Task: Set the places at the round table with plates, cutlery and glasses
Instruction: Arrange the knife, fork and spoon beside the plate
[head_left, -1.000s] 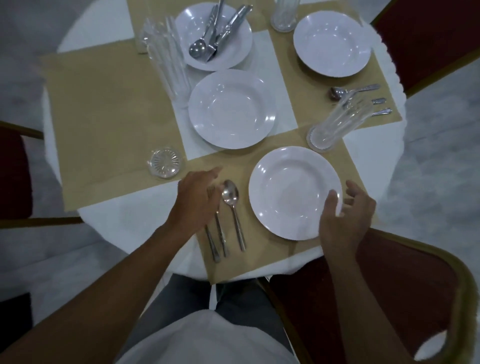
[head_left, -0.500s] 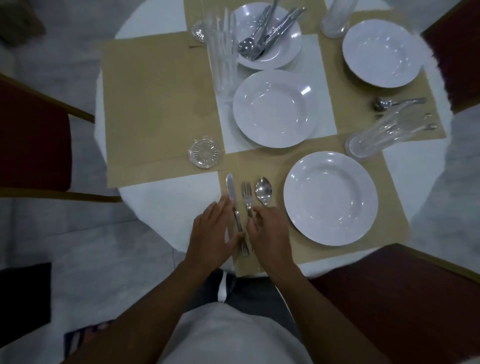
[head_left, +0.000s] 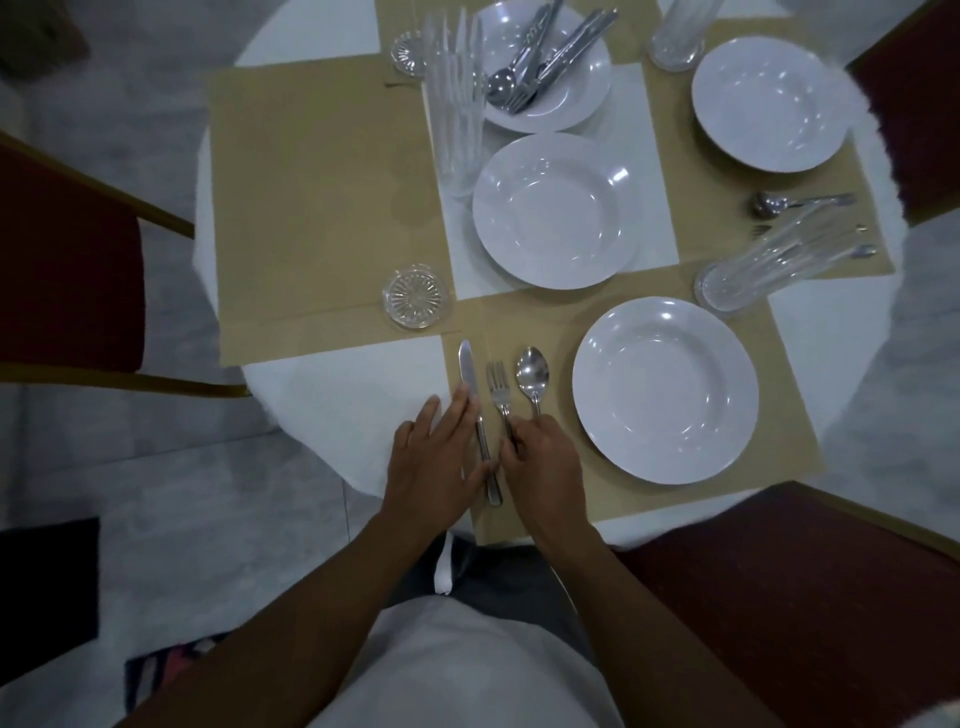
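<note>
On the tan placemat at the near table edge lie a knife, a fork and a spoon, side by side to the left of a white plate. My left hand lies flat with straight fingers against the knife's left side. My right hand has its fingers curled over the fork's handle and pinches it. The spoon's handle runs under the same fingers.
A second plate sits mid-table and a far plate holds spare cutlery. The right place has a plate, cutlery and a glass. A tall glass stack, a back glass and two small glass dishes also stand there. Red chairs ring the table.
My right hand left the near plate's rim and came onto the fork and spoon handles. The cutlery now lies in a straight row, and my left hand lies beside the knife.
</note>
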